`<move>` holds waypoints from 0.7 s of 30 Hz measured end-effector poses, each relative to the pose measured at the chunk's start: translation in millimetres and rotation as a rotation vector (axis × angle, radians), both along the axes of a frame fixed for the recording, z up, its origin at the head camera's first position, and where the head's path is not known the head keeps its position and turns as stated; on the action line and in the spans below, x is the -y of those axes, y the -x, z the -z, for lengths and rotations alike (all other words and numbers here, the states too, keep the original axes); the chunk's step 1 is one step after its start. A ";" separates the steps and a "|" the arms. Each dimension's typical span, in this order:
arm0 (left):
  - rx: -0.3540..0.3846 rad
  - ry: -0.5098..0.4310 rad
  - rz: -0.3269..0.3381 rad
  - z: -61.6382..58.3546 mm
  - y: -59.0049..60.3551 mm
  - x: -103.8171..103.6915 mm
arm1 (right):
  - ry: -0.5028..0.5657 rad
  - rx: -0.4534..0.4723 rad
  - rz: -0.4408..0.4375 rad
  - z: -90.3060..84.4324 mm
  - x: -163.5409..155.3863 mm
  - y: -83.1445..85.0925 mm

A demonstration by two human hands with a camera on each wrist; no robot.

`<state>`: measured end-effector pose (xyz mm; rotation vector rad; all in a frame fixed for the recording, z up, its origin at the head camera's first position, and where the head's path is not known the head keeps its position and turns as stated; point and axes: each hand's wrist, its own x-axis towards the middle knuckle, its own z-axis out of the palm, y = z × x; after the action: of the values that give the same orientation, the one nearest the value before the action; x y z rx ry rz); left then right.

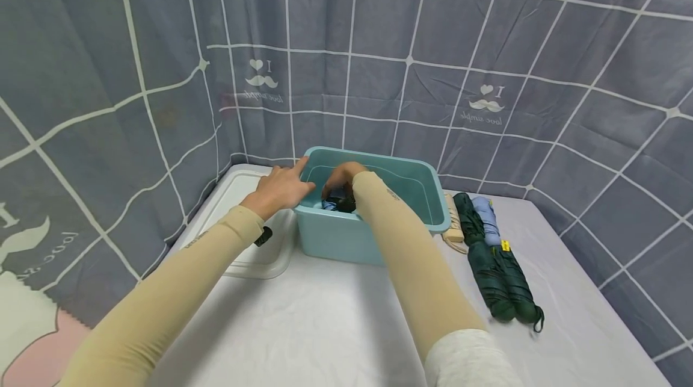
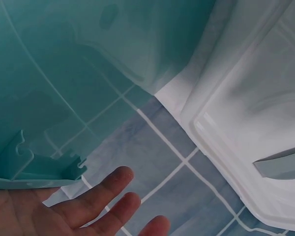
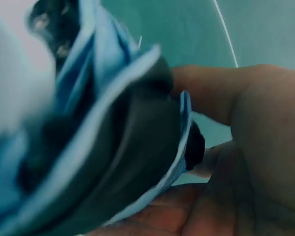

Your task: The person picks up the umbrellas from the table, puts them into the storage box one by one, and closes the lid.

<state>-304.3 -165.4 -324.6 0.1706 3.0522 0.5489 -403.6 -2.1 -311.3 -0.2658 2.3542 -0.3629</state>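
Evidently the two hands worked near each other but apart, at the left end of the blue-green bin (image 1: 341, 239). The right hand (image 1: 342, 177) reached down inside it and gripped a dark-and-blue cloth bundle (image 3: 137, 128), thumb against one side and fingers under the other; this bundle sat in the bin, below and to the right of the left hand (image 1: 281, 188). That left hand rested at the rim with its fingers loosely extended outside the wall, steadying rather than clamping, by the look of it. Handling the bundle well seemed to call for a grip across its whole thickness, since its folds stood loose near the right fingers and could have slipped or fanned out. Light pressure from the left hand would have served best, as a hard push might have tipped the bin towards the white lid (image 1: 278, 257) beneath the left forearm. A straight, upright lift or turn looked safest, the right sleeve clear of the rim and of the rolled green bundles (image 1: 489, 275) off to the right of both hands.
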 end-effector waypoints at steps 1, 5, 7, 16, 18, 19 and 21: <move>-0.001 -0.002 -0.002 -0.1 -0.5 -0.1 | -0.005 -0.005 0.007 0.6 1.0 0.2; -0.002 0.000 -0.004 -0.5 -1.7 -0.1 | -0.022 -0.034 0.000 2.4 4.7 2.1; -0.004 0.005 -0.008 -1.2 -2.8 -0.2 | -0.013 -0.038 0.016 3.2 5.5 2.6; 0.010 0.015 -0.008 -2.1 -3.5 -0.8 | 0.068 -0.015 0.013 4.3 0.9 2.0; 0.011 0.022 -0.008 -1.6 -3.0 -0.6 | 0.084 -0.012 0.013 4.9 -1.3 2.1; 0.011 0.023 -0.008 -1.5 -2.9 -0.6 | 0.088 -0.009 0.011 5.2 -2.4 2.1; 0.013 0.023 -0.008 -1.4 -2.9 -0.7 | 0.086 -0.010 0.001 6.1 -4.7 2.7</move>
<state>-301.4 -164.7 -323.2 0.1538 3.0462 0.5129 -406.3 2.7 -317.4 -0.3086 2.3520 -0.4652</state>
